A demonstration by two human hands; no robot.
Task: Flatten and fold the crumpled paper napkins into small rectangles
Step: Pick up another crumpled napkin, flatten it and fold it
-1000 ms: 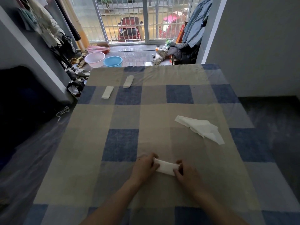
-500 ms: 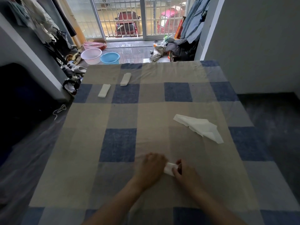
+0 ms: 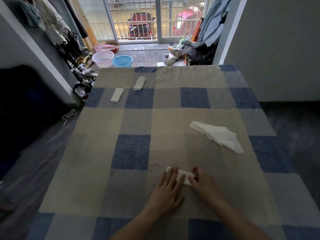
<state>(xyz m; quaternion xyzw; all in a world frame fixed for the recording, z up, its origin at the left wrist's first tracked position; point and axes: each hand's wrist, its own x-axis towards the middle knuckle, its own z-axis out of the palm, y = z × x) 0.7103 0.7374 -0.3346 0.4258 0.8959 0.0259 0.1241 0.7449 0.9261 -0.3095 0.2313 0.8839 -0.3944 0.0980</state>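
a folded napkin is pressed flat on the table under the straight fingers of the left hand, its long axis running left to right, while its right end is pinched by the right hand.

Pretty clearly someone's home, a lived-in room right by the front entrance. There's a barred sliding door with parked cars outside, plastic wash basins on the tiled floor, sandals piled by the wall, clothes hanging on the left and shirts hanging on the right, and a checkered cloth covering the work surface.
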